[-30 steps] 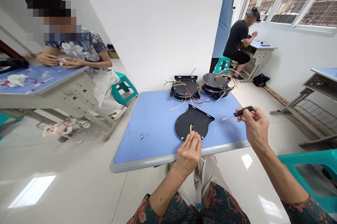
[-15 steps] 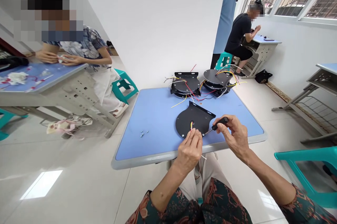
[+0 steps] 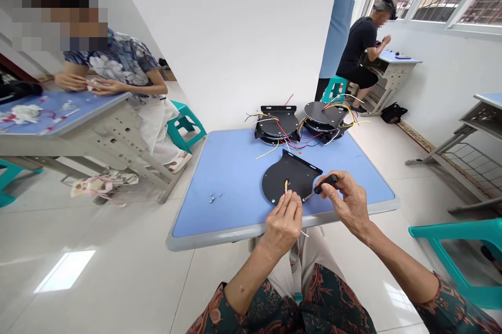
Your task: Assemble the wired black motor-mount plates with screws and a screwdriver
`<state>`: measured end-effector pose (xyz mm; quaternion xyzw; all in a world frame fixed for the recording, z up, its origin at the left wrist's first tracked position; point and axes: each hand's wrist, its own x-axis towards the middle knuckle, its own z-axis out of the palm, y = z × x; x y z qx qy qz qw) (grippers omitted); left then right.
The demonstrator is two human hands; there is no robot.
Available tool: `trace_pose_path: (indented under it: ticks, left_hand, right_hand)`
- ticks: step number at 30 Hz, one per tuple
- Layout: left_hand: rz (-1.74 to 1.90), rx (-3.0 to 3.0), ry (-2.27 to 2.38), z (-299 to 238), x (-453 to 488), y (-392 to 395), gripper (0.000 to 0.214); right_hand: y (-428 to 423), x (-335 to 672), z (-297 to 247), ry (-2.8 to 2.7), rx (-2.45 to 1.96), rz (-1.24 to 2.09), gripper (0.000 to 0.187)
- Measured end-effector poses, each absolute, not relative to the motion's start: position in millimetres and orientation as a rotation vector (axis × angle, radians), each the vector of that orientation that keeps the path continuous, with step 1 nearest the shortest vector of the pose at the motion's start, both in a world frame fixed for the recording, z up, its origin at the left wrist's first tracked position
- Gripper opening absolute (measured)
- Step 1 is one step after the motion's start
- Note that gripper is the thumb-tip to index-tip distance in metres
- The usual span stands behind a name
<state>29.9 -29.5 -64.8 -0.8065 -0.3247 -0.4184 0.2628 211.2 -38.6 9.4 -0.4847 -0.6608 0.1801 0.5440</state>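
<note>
plate: black metal plate (image 3: 288,180), flat on blue table (image 3: 219,208), long axis left-right
left hand (image 3: 281,224): at plate's near edge, closed on wires (image 3: 286,186) from centre hole
right hand (image 3: 347,200): right of plate, closed on screwdriver (image 3: 325,184), tip at plate's edge
screws (image 3: 212,198): left of plate
</note>
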Motion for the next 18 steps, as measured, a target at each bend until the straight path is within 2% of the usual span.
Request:
trace_pose_path:
  ticks: [11, 18]
  left_hand:
    - [-1.115, -2.192, -0.878, -64.3, 29.8, -29.9, 0.024]
    - [-1.109, -2.201, -0.877, -65.0, 30.4, -29.4, 0.026]
  right_hand:
    - [-40.5, 209.5, 13.5, -1.657, -1.098, 0.300, 0.005]
    - [-40.4, 210.4, 11.1, -1.632, -1.113, 0.307, 0.007]
